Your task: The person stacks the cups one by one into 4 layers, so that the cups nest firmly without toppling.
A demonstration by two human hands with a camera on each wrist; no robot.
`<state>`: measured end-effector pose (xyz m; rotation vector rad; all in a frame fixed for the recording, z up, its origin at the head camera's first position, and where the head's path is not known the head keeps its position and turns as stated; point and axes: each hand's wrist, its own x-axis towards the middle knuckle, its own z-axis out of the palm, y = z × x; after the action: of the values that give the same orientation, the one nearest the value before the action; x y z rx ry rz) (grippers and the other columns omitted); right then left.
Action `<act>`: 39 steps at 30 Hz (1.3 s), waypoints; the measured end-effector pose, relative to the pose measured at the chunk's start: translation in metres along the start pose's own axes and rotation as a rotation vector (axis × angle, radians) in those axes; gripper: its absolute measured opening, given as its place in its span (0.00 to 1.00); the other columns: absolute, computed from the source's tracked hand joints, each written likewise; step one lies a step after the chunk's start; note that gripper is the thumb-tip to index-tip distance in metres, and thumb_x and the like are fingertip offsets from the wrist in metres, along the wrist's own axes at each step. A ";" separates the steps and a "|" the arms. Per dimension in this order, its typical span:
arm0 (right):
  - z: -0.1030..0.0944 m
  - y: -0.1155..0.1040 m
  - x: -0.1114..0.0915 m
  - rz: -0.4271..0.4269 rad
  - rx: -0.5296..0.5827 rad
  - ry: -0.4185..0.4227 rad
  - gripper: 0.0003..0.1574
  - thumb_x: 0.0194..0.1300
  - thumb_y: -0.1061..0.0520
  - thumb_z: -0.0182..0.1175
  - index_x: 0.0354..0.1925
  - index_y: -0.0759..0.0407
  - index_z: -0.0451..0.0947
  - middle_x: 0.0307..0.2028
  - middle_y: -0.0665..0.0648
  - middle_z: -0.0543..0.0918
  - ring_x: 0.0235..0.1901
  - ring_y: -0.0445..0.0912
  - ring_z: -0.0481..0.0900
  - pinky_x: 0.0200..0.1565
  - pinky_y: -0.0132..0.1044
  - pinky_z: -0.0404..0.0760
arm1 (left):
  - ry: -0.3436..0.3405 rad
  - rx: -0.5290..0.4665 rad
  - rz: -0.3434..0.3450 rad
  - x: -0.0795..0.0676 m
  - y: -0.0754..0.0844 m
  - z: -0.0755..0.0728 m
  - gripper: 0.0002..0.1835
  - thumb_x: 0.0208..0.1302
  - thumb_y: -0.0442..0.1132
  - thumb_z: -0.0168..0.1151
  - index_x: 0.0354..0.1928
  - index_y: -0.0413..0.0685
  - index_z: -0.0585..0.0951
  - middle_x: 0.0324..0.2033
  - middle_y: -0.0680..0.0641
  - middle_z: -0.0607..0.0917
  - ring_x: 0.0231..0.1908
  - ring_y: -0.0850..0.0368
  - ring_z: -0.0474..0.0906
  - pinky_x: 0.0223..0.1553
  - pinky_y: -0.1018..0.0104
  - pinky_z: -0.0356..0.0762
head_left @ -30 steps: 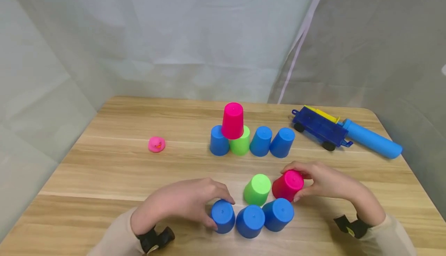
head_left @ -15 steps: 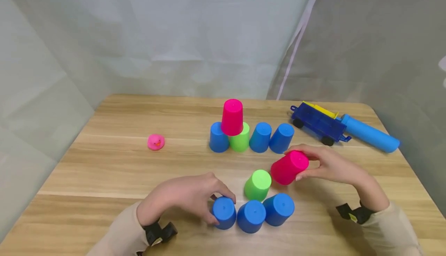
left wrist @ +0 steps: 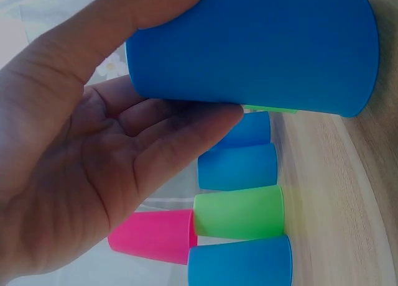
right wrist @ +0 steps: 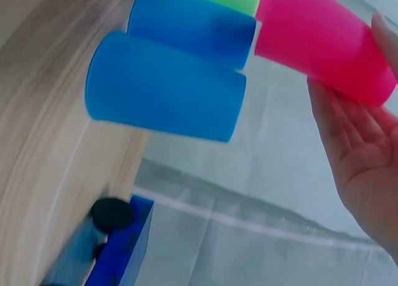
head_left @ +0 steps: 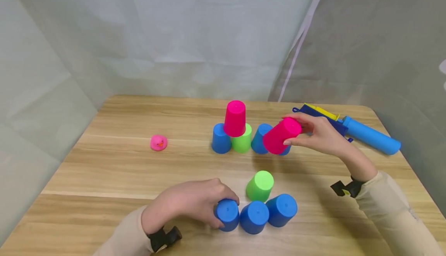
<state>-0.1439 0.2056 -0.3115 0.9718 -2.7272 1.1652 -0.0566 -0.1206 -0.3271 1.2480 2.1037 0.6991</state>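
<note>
My right hand [head_left: 318,136] grips an upside-down pink cup [head_left: 282,135] between thumb and fingers, tilted and raised near the two right-hand blue cups of the back row. In the right wrist view this pink cup [right wrist: 323,43] is above those blue cups [right wrist: 165,90]. My left hand [head_left: 193,201] holds a blue cup [head_left: 228,215] at the near left, thumb and fingers round its sides. Beside it stand two more blue cups [head_left: 254,218], with a green cup [head_left: 259,186] behind. Another pink cup [head_left: 235,118] rests across a blue cup [head_left: 221,140] and a green cup [head_left: 242,141] in back.
A pink toy duck [head_left: 158,143] sits on the wooden table [head_left: 104,163] at left. At the back right lie a dark blue toy wagon [head_left: 315,112] with a yellow part and a light blue cylinder [head_left: 371,135]. Grey fabric [head_left: 195,35] hangs behind the table.
My right hand has lifted the pink cup from beside the front green cup and carried it back to the rear row. My left hand stays at its blue cup.
</note>
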 end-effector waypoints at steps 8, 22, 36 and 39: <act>0.013 0.000 0.025 -0.023 -0.078 0.069 0.40 0.51 0.54 0.71 0.62 0.55 0.69 0.37 0.52 0.84 0.28 0.41 0.81 0.26 0.31 0.77 | -0.017 0.020 -0.037 0.002 -0.001 0.001 0.18 0.48 0.38 0.72 0.44 0.51 0.81 0.36 0.61 0.84 0.34 0.76 0.76 0.41 0.81 0.74; 0.024 -0.016 0.052 0.011 -0.196 0.056 0.41 0.48 0.46 0.72 0.59 0.58 0.71 0.40 0.52 0.84 0.39 0.46 0.81 0.40 0.43 0.82 | -0.010 0.036 -0.043 0.004 0.001 0.002 0.19 0.49 0.38 0.72 0.45 0.51 0.82 0.37 0.61 0.84 0.35 0.75 0.76 0.42 0.80 0.74; 0.027 -0.010 0.058 0.022 -0.108 0.011 0.41 0.53 0.47 0.69 0.63 0.56 0.67 0.42 0.54 0.83 0.42 0.47 0.80 0.43 0.45 0.82 | -0.026 0.023 -0.079 0.005 0.006 0.002 0.19 0.47 0.39 0.73 0.45 0.53 0.82 0.37 0.61 0.84 0.35 0.74 0.76 0.41 0.78 0.75; 0.028 -0.008 0.059 0.003 -0.084 0.008 0.42 0.53 0.48 0.69 0.64 0.56 0.66 0.44 0.54 0.82 0.43 0.48 0.80 0.44 0.47 0.81 | -0.027 0.029 -0.096 0.005 0.007 0.002 0.20 0.47 0.39 0.74 0.45 0.53 0.82 0.37 0.61 0.84 0.35 0.74 0.76 0.41 0.79 0.75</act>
<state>-0.1808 0.1513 -0.3113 0.9516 -2.7474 1.0426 -0.0531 -0.1132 -0.3243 1.1568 2.1431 0.6087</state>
